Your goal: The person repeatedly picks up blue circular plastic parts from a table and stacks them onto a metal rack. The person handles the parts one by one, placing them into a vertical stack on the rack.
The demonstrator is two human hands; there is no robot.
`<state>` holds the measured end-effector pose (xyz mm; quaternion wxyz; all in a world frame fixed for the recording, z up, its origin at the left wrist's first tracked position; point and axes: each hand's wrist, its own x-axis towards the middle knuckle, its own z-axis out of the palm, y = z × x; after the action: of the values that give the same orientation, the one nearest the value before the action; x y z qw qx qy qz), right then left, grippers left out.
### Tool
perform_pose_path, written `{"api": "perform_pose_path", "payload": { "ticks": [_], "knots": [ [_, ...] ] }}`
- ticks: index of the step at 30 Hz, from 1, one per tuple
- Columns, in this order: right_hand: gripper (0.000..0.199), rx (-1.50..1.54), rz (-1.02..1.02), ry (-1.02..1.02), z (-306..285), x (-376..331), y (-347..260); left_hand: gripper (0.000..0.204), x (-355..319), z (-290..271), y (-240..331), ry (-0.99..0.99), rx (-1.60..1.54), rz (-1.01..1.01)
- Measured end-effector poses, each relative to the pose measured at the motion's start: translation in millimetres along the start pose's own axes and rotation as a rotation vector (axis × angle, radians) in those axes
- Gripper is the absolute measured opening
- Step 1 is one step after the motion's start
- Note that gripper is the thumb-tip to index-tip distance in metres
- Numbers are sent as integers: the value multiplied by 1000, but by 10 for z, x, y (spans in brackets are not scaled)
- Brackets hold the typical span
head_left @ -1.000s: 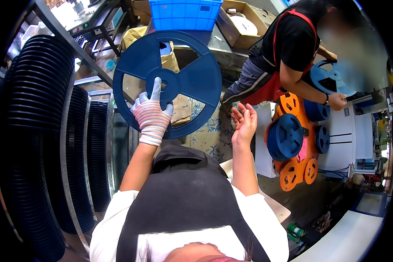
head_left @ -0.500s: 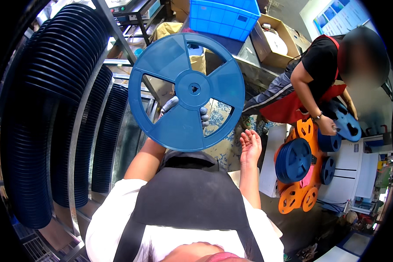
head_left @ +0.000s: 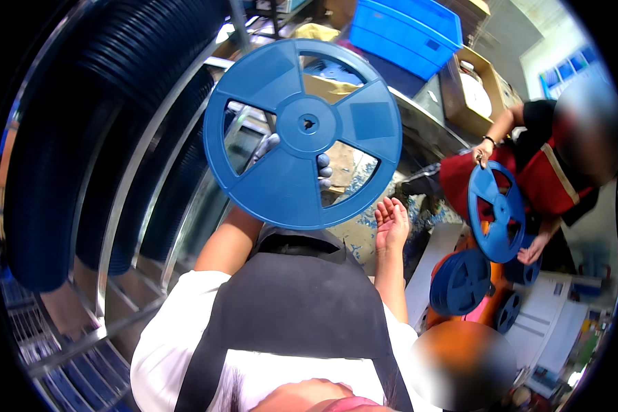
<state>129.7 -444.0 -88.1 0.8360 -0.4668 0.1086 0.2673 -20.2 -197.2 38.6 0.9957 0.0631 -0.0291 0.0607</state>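
A blue plastic reel (head_left: pixel 307 144) faces me in front of my chest, with a small hole at its hub and window openings around it. My gloved left hand (head_left: pixel 324 169) grips it from behind. Its grey fingertips show through the two lower openings, while the palm is hidden. Bare and palm up, my right hand (head_left: pixel 391 221) is beside the reel's lower right rim. Its fingers are loosely curled and apart, with nothing in them.
Racks of dark blue reels (head_left: pixel 151 41) behind metal bars (head_left: pixel 141 154) fill the left. A blue crate (head_left: pixel 405 38) and a cardboard box (head_left: pixel 498 113) stand beyond. At right, a co-worker (head_left: pixel 563 158) holds another blue reel (head_left: pixel 484 206) above stacked blue reels (head_left: pixel 456 285).
The surroundings have shifted in view as my head turned. The reel stays in my left hand. The co-worker has leaned in and brought a blue reel nearer to me.
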Motion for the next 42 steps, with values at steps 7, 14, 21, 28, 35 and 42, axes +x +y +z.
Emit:
{"api": "perform_pose_path", "payload": {
  "ticks": [7, 14, 21, 28, 35, 42],
  "knots": [
    [26, -112, 200, -182, 324, 147, 390, 66, -872, 297, 22, 196, 379, 157],
    [22, -156, 353, -315, 507, 199, 626, 53, -2276, 1046, 139, 501, 738, 781],
    [21, -199, 350, -279, 614, 267, 721, 31, -2025, 945, 1165, 606, 617, 1178],
    [21, -174, 310, -228, 610, 246, 788, 31, -1472, 736, 2163, 770, 932, 1336],
    [22, -180, 272, -190, 649, 268, 813, 56, -1436, 215, 3139, 960, 1055, 1318],
    [21, -158, 242, -201, 708, 175, 896, 75, -1562, -382, 3590, 793, 720, 1166]
  ]
}}
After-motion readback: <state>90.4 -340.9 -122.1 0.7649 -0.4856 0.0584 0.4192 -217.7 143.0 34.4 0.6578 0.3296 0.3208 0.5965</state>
